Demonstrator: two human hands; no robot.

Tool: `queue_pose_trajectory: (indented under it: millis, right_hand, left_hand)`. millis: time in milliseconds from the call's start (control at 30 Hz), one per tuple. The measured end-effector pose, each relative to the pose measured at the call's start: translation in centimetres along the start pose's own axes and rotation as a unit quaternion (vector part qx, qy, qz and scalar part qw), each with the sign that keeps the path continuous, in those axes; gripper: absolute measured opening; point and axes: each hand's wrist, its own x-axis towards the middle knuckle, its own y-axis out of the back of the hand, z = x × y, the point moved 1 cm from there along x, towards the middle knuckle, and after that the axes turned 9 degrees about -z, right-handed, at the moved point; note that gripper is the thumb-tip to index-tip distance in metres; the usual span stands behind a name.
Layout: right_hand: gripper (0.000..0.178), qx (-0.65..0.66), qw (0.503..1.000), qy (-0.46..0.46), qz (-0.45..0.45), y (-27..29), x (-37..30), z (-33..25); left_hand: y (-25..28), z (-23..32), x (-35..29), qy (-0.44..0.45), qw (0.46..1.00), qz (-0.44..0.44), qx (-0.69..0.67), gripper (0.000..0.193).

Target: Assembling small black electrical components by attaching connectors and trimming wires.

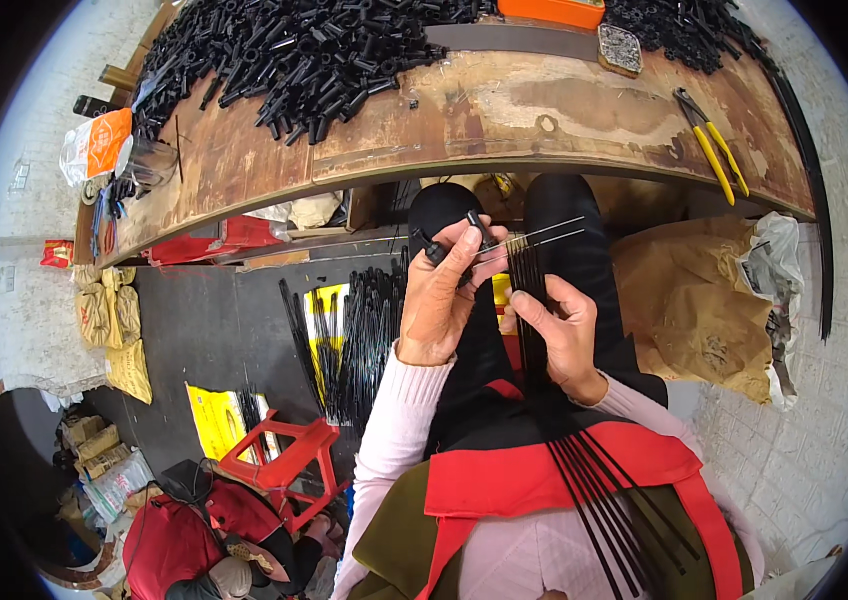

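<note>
In the head view, the right hand [566,330] is closed around a bundle of black rods [530,345], whose long axis runs far to near. The left hand [441,295], just left of the bundle's far end, grips short black tubes [474,218]; two thin rods [562,226] point rightward beside the bundle's tips.

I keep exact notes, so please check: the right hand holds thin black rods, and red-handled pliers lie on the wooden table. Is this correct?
Not quite: in the head view, the pliers on the wooden table have yellow handles. The right hand does hold thin black rods.
</note>
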Motion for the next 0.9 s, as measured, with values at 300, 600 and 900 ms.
queue_pose_trajectory:
  millis: [300, 600, 900]
  right_hand:
    - [0.013, 0.017, 1.000, -0.019, -0.008, 0.5, 0.1, 0.0]
    - [0.011, 0.001, 1.000, -0.009, 0.001, 0.3, 0.3, 0.2]
    - [0.013, 0.010, 1.000, -0.014, -0.009, 0.3, 0.2, 0.3]
  left_hand:
    - [-0.2, -0.3, 0.2, -0.003, 1.000, -0.002, 0.019, 0.033]
    - [0.2, -0.6, 0.3, -0.053, 0.998, -0.032, -0.010, 0.038]
    - [0.6, -0.5, 0.3, -0.007, 0.999, -0.005, -0.037, 0.028]
